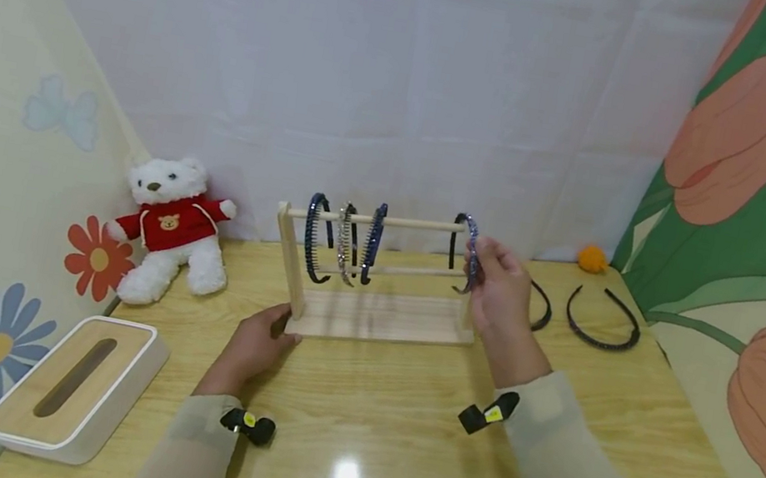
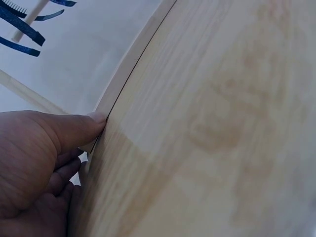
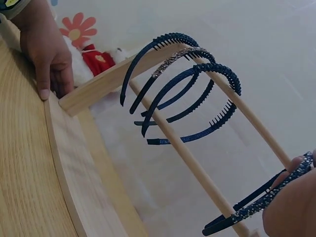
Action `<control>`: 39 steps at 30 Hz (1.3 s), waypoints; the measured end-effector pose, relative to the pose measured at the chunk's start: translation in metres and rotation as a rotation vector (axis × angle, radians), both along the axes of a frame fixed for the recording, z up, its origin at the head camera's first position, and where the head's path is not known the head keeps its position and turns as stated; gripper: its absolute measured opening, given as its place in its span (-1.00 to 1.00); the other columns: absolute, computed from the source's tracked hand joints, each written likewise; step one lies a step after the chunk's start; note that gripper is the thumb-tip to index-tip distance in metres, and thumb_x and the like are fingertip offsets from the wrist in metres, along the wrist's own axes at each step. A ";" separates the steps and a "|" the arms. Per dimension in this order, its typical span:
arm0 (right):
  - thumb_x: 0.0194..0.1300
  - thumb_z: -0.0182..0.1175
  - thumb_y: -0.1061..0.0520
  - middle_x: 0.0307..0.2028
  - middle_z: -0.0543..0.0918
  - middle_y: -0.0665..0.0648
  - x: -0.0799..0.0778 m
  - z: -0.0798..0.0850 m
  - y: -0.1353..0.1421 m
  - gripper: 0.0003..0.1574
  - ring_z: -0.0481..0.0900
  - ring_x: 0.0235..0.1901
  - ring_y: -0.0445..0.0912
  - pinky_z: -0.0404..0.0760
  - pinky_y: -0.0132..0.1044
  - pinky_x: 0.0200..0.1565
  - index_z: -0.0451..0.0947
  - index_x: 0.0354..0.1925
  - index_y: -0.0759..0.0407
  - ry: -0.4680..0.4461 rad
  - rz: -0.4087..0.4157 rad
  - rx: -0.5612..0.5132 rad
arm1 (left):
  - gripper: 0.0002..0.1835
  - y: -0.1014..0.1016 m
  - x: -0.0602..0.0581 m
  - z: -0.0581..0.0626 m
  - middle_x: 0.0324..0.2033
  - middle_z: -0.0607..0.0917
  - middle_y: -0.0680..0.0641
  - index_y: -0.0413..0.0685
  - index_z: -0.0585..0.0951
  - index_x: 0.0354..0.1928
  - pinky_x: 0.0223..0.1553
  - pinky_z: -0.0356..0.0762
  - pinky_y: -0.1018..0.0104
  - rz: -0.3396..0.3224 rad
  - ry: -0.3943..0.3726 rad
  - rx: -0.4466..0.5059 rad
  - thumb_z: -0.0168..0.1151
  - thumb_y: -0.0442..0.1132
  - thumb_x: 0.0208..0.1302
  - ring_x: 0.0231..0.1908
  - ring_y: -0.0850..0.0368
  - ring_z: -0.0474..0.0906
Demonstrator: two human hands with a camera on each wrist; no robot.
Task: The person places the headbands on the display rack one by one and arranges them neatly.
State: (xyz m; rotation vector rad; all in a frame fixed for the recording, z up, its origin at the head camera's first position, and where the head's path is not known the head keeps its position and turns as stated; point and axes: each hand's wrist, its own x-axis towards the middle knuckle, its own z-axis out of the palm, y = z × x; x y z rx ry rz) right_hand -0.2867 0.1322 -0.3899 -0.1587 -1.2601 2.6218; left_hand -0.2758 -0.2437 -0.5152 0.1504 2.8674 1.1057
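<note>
Right hand (image 1: 506,298), fingers curled, pinches headband (image 1: 472,241) around rail (image 1: 423,226), rack's (image 1: 290,259) 2 o'clock end. Left hand (image 1: 256,345) grips base (image 1: 385,318) edge, 8 o'clock. Wide gap along rail to three bands (image 1: 373,242), 10 o'clock.

The long sleeves (image 1: 570,461) are pale beige, the wrist cameras (image 1: 259,431) black with yellow labels (image 1: 493,414).

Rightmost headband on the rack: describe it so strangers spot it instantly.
Find the wooden rack on the table. At its upper rail's right end is a glittery headband. Unlike the three headbands leftward, it is held by the right hand.
</note>
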 end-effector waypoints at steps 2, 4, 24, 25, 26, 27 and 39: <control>0.58 0.31 0.21 -0.22 0.81 0.05 0.000 -0.002 -0.002 -0.80 0.69 -0.22 -0.16 0.73 -0.44 -0.13 0.71 -0.28 0.06 -0.001 0.007 0.009 | -0.32 0.000 0.000 0.000 0.55 0.46 -0.37 -0.17 0.38 0.64 0.59 0.29 -0.34 0.001 -0.007 0.004 0.32 -0.18 0.60 0.59 -0.39 0.30; 0.57 0.32 0.20 -0.19 0.81 0.06 0.000 -0.003 -0.005 -0.82 0.70 -0.21 -0.16 0.74 -0.43 -0.11 0.72 -0.27 0.05 -0.003 0.009 0.023 | -0.31 0.000 0.000 0.001 0.54 0.46 -0.38 -0.17 0.38 0.64 0.58 0.29 -0.36 0.002 -0.008 0.001 0.32 -0.18 0.60 0.59 -0.41 0.30; 0.53 0.39 0.19 -0.10 0.80 0.19 -0.005 -0.007 -0.054 -0.90 0.71 -0.16 -0.07 0.72 -0.37 -0.11 0.72 -0.07 0.21 0.020 0.070 0.126 | -0.30 0.000 -0.001 -0.001 0.57 0.43 -0.37 -0.16 0.36 0.66 0.61 0.23 -0.35 0.002 0.003 -0.014 0.32 -0.17 0.61 0.60 -0.41 0.26; 0.51 0.40 0.20 -0.11 0.80 0.18 -0.006 -0.008 -0.057 -0.89 0.71 -0.16 -0.06 0.71 -0.37 -0.12 0.73 -0.07 0.22 0.019 0.068 0.123 | -0.30 0.000 -0.001 -0.001 0.57 0.43 -0.37 -0.16 0.36 0.66 0.61 0.23 -0.35 0.002 0.002 -0.014 0.32 -0.16 0.61 0.60 -0.41 0.26; 0.50 0.41 0.20 -0.12 0.80 0.17 -0.007 -0.008 -0.060 -0.89 0.71 -0.17 -0.06 0.71 -0.37 -0.13 0.73 -0.07 0.23 0.018 0.066 0.120 | -0.30 0.000 -0.001 -0.002 0.57 0.43 -0.37 -0.15 0.36 0.66 0.61 0.23 -0.34 0.004 0.001 -0.014 0.32 -0.16 0.61 0.61 -0.40 0.26; 0.50 0.41 0.21 -0.13 0.80 0.16 -0.007 -0.008 -0.062 -0.89 0.70 -0.15 -0.05 0.70 -0.37 -0.14 0.73 -0.07 0.23 0.017 0.064 0.119 | -0.30 0.001 -0.002 -0.003 0.57 0.42 -0.36 -0.15 0.35 0.66 0.62 0.23 -0.34 0.004 -0.002 -0.012 0.32 -0.15 0.61 0.61 -0.40 0.26; 0.48 0.42 0.23 -0.22 0.81 0.04 -0.008 -0.009 -0.079 -0.95 0.74 -0.11 -0.04 0.75 -0.39 -0.09 0.71 -0.13 0.17 0.029 0.079 0.123 | -0.30 0.000 -0.002 -0.003 0.56 0.43 -0.38 -0.19 0.35 0.66 0.60 0.27 -0.33 0.004 0.006 -0.026 0.31 -0.18 0.61 0.60 -0.40 0.28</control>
